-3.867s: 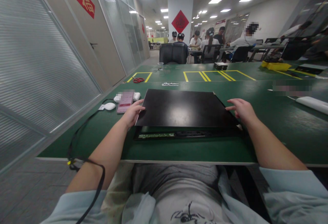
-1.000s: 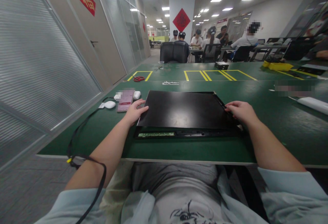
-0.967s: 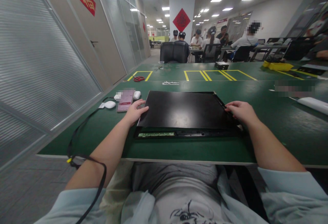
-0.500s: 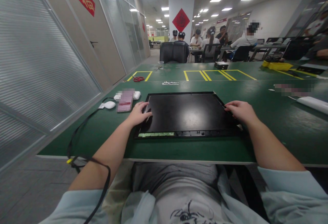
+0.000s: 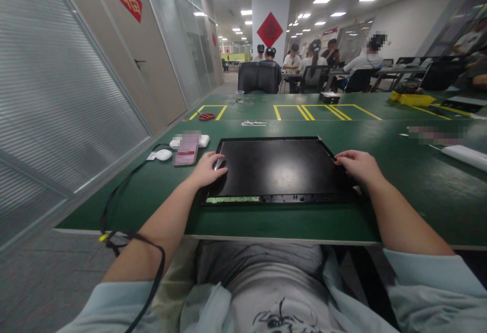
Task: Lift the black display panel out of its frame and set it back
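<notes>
A black flat panel point(image 5: 279, 168) lies level inside its thin black frame point(image 5: 266, 199) on the green table point(image 5: 266, 219); a green circuit strip shows along the frame's near edge. My left hand point(image 5: 207, 169) rests on the panel's left edge, fingers lying on top of it. My right hand point(image 5: 357, 165) sits at the right edge with its fingers curled over the rim of panel and frame.
A pink phone point(image 5: 186, 149), a white mouse point(image 5: 163, 155) and a white earbud case point(image 5: 203, 141) lie left of the panel. A black cable point(image 5: 114, 206) hangs off the table's edge. Red scissors point(image 5: 206, 117) and yellow floor-tape boxes lie farther back. Several people sit at distant tables.
The panel's near edge was raised above the frame; it has dropped flat into the frame. My left hand slid from under the edge onto the top. My right hand barely moved.
</notes>
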Motion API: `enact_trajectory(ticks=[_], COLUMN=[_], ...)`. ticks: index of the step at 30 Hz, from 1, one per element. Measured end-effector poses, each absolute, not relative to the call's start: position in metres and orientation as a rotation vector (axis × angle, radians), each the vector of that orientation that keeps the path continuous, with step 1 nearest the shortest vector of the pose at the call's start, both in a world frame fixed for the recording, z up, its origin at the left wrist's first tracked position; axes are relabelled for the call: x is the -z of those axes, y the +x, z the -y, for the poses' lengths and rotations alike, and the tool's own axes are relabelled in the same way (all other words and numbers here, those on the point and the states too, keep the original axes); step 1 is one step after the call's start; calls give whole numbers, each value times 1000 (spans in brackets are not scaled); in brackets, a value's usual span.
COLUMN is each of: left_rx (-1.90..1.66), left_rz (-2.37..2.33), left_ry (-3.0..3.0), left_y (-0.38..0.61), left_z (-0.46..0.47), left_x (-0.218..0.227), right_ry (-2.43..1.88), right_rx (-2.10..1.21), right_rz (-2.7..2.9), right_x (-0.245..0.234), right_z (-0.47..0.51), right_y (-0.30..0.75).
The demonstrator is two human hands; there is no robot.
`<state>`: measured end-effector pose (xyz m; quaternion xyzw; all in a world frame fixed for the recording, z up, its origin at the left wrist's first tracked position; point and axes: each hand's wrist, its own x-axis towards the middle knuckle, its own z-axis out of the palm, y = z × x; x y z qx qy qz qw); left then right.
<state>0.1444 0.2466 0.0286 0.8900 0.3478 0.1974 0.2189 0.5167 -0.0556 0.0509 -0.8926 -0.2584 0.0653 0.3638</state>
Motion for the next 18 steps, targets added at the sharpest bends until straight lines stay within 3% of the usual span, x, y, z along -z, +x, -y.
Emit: enact_trajectory(ticks=[18], left_rx=[-544], left_rz=[-950], left_ry=[2460], left_y=[144], left_z=[-249], left_x=[-27], right_ry=[-2316], right_rx=[-145], right_rz=[705], right_x=[-47], right_z=[55], right_y=[521])
